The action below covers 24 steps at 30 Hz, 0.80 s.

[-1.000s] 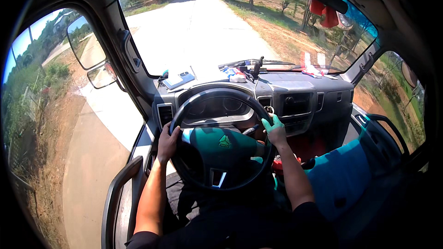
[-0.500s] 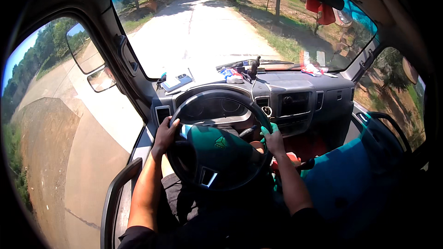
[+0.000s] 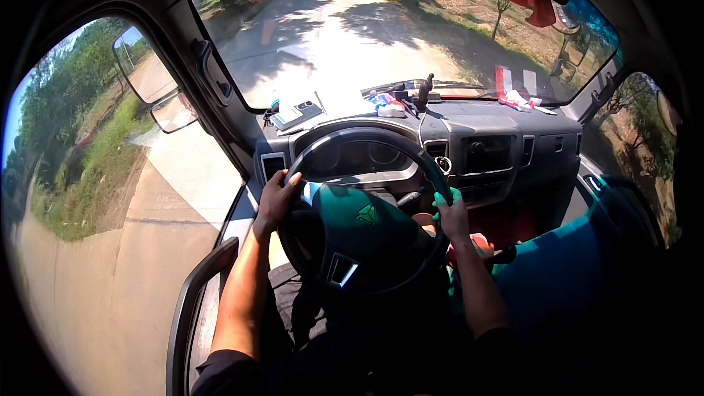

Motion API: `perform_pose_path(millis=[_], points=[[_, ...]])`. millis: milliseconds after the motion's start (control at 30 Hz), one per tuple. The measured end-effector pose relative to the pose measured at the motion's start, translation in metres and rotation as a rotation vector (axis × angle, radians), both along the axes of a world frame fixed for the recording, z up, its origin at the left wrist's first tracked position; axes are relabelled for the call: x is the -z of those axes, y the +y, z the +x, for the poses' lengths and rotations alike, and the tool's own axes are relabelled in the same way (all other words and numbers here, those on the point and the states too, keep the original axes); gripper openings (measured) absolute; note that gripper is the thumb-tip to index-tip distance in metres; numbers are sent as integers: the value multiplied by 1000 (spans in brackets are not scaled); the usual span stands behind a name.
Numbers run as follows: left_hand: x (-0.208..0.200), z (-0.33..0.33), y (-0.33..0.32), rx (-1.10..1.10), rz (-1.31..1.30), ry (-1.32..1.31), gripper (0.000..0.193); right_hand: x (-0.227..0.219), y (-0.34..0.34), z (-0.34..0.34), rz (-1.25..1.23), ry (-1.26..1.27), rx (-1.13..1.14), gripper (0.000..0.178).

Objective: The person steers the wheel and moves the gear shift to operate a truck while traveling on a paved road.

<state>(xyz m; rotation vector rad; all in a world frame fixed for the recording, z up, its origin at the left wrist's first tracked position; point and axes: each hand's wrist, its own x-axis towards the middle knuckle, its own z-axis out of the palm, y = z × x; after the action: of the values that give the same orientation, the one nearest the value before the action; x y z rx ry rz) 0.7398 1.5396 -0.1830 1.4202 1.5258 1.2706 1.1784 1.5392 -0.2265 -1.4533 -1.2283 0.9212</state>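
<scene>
A large black steering wheel (image 3: pixel 359 290) with a dark hub stands in front of me. My left hand (image 3: pixel 276 196) is closed round the left side of its rim. On the right side of the rim, my right hand (image 3: pixel 452 214) is wrapped round it, tinted green by the light. Behind the wheel sits the shaded instrument cluster (image 3: pixel 352 158). A stalk (image 3: pixel 411 196) sticks out to the right of the column, near my right hand.
On the dashboard lie a phone (image 3: pixel 299 114), a blue, white and red packet (image 3: pixel 386 105), a black phone mount (image 3: pixel 425 92) and crumpled white tissue (image 3: pixel 517 100). A door grab handle (image 3: pixel 194 301) rises at left. Ahead, the tree-lined road (image 3: pixel 337 22) carries shadows. A side mirror (image 3: pixel 143 66) hangs outside.
The road scene has slid past: tree shadows now lie closer ahead, and grass shows beside the left window. The cab interior sits slightly further right in view. Both hands keep their hold.
</scene>
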Motion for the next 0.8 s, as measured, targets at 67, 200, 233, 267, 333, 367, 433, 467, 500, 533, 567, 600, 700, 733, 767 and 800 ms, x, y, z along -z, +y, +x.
perform_pose_path(millis=[67, 200, 233, 267, 333, 367, 433, 467, 500, 533, 567, 600, 700, 733, 767, 800], points=[[-1, -4, 3, 11, -32, 21, 53, 1, -3, 1, -15, 8, 8, 42], [-13, -1, 8, -2, -41, 116, 54, 5, -10, 0, -23, 12, 28, 44], [-16, 1, 8, -2, -50, 118, 54, 5, -12, -1, -23, 16, 32, 44], [-20, 3, 7, -1, -61, 120, 54, 2, -13, 0, -23, 41, 29, 44], [-24, 4, 8, -6, -62, 163, 55, 4, -15, -1, -15, 24, 47, 41], [-19, 0, 10, -15, -51, 204, 55, 5, -17, -1, -12, 15, 55, 39], [-16, -6, 16, -32, -43, 230, 57, -8, -22, -8, -30, -18, 71, 44], [-15, -7, 19, -34, -50, 216, 58, -20, -27, -10, -130, 9, 57, 44], [-15, -1, 16, -26, -69, 202, 60, -14, -27, -10, 0, -55, 69, 42], [-25, 7, 10, -67, -69, 323, 64, -11, -30, -6, -2, 14, 67, 41], [-21, 10, 15, -66, -62, 323, 64, -9, -33, -2, -4, 83, 64, 40], [-19, 7, 20, -71, -45, 330, 64, -1, -32, -4, 20, 103, 68, 40], [-18, 9, 17, -35, 8, 266, 57, 31, -24, -3, 80, 149, 65, 38], [-15, 14, 19, -52, 33, 288, 55, 43, -22, 0, 93, 156, 52, 37], [-12, 17, 21, -69, 60, 310, 54, 55, -21, 4, 106, 163, 40, 35], [-9, 19, 22, -94, 90, 352, 53, 59, -20, 3, 144, 130, 69, 32]])
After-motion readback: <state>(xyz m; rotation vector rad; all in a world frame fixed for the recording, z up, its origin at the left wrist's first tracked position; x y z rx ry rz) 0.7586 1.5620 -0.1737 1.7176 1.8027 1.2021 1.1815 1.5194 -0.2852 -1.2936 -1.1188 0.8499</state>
